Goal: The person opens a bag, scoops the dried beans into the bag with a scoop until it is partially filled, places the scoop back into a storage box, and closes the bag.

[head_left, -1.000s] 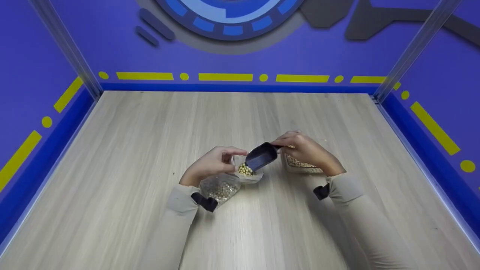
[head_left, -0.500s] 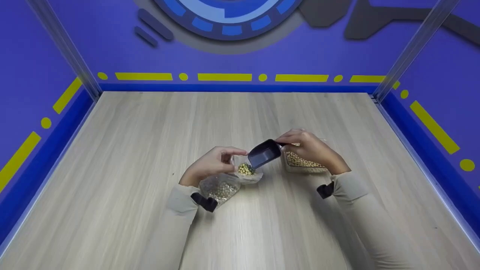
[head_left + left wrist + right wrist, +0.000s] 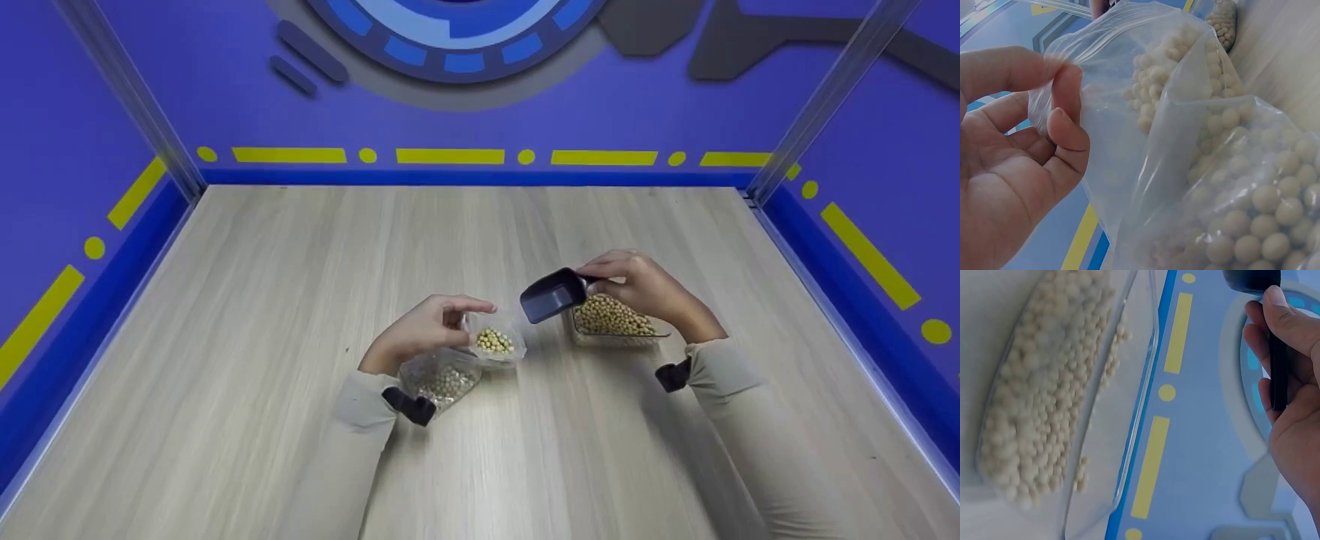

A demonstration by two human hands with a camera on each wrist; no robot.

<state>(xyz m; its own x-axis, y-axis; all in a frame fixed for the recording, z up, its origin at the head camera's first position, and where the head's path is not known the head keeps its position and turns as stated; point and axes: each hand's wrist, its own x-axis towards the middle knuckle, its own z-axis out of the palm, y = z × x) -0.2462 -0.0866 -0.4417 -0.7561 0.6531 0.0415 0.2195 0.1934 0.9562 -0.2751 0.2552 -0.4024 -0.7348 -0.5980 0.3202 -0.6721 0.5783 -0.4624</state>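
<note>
In the head view, my left hand (image 3: 424,330) pinches the rim of a clear zip bag (image 3: 1114,152) between thumb and fingers. Its mouth stands open, with pale round soybeans (image 3: 495,341) inside. Closer to me lies clear plastic packed with more beans (image 3: 1266,225); whether it is a second bag I cannot tell. My right hand (image 3: 637,285) grips a black scoop (image 3: 553,295) by its handle, up and right of the open bag. No beans show in the scoop's bowl. Beneath that hand sits a clear box (image 3: 619,341) heaped with soybeans (image 3: 1050,399) toward one side.
All of this stands on a light wood-grain table (image 3: 300,262). Blue-purple panels with yellow marks (image 3: 450,156) rise behind and at both sides, joined by metal corner posts (image 3: 832,97).
My right hand has drawn the scoop up and right, away from the bag's mouth and over the box. The left hand keeps its hold, and the bag's mouth shows more fully.
</note>
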